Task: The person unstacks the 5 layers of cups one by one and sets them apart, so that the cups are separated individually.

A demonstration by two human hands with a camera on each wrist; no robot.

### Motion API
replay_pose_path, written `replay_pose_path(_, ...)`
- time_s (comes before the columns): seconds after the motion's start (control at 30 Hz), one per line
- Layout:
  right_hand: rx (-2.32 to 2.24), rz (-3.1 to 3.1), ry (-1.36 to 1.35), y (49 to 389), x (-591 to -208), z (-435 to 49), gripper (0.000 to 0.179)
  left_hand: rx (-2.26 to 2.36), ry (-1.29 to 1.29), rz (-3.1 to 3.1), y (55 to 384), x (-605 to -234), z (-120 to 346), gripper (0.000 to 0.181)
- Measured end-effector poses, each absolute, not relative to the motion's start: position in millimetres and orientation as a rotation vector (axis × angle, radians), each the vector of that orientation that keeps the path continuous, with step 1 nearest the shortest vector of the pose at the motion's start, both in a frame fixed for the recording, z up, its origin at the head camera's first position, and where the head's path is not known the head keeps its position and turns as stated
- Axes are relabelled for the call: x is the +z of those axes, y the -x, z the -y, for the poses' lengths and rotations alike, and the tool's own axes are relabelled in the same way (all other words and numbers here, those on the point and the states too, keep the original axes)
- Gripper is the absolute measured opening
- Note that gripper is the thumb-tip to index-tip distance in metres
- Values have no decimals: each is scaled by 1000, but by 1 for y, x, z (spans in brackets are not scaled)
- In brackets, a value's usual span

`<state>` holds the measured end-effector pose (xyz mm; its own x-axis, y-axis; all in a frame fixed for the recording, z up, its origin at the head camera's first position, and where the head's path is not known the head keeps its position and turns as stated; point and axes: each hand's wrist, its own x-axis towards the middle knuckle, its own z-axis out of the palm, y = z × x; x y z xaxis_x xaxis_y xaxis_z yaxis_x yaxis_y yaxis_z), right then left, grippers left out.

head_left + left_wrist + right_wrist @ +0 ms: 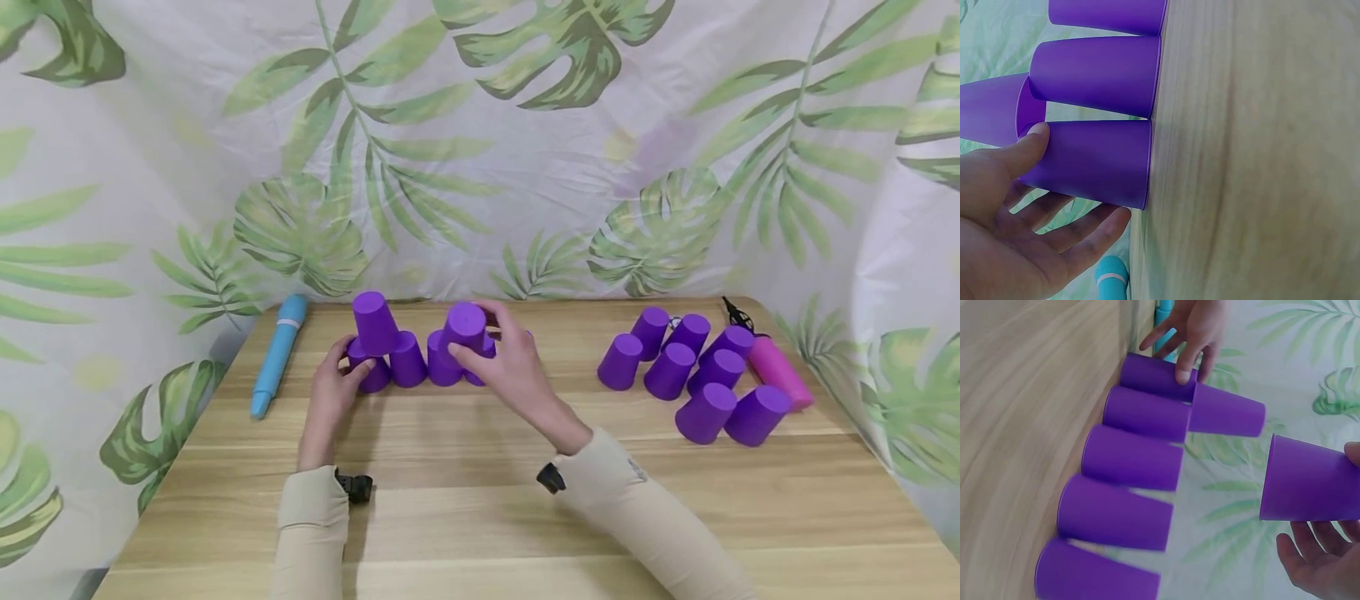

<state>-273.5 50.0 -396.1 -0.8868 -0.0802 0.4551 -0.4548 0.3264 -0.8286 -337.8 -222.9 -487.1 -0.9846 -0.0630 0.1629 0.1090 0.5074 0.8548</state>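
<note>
Several purple cups stand mouth-down in a row near the table's back, among them the second cup [408,362]. Across the two leftmost cups rests an upper cup [377,327], also mouth-down. My left hand [330,396] is round the leftmost bottom cup [1094,164], thumb on its near side by the top and fingers along its outer side. Raised above the row's right part, a purple cup [1313,481] is gripped by my right hand [517,367] between thumb and fingers, mouth down. In the head view that hand partly hides the row's right end.
A blue microphone-like stick [276,358] lies at the table's left. On the right stands a group of several mouth-down purple cups [669,371], with a pink cylinder [780,372] and a black cord [738,315] behind them. A leaf-patterned cloth [540,167] hangs behind the table.
</note>
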Motion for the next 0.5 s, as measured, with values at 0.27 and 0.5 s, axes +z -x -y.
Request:
replay_pose_path(0.27,1503,2246,-392,246,-402,-102,55,-1458,48,2579,339,-489,223,54)
replay_pose_path(0.5,1480,2283,-207,229,-410,-157,58,-1468,35,2583,339,-489,223,54)
